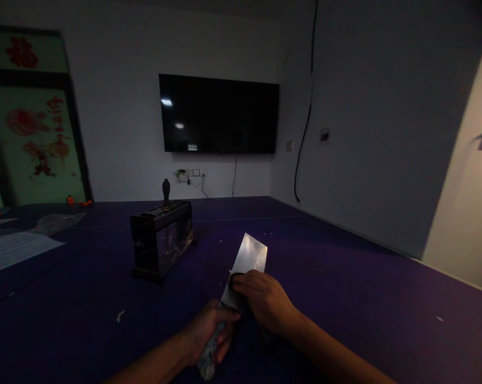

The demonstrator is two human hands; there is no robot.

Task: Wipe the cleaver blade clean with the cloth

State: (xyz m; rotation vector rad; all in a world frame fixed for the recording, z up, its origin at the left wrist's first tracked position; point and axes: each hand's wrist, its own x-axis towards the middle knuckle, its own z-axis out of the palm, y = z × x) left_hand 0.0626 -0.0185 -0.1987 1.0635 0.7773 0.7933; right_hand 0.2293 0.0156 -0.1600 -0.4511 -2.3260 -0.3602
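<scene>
My left hand (209, 333) is closed around the pale handle of a cleaver, low in the middle of the view. The cleaver's broad shiny blade (251, 256) points up and away from me. My right hand (265, 301) lies over the lower part of the blade, its fingers curled and pressing a small dark thing (236, 278) against the metal; I cannot make out what that thing is. Both hands hover over the dark purple floor covering (345, 277).
A dark knife block (161, 240) with a transparent side and one black handle (166, 191) sticking up stands to the left ahead. A black television (219, 114) hangs on the far wall. Pale sheets (17, 248) lie at the left. Small white scraps dot the floor.
</scene>
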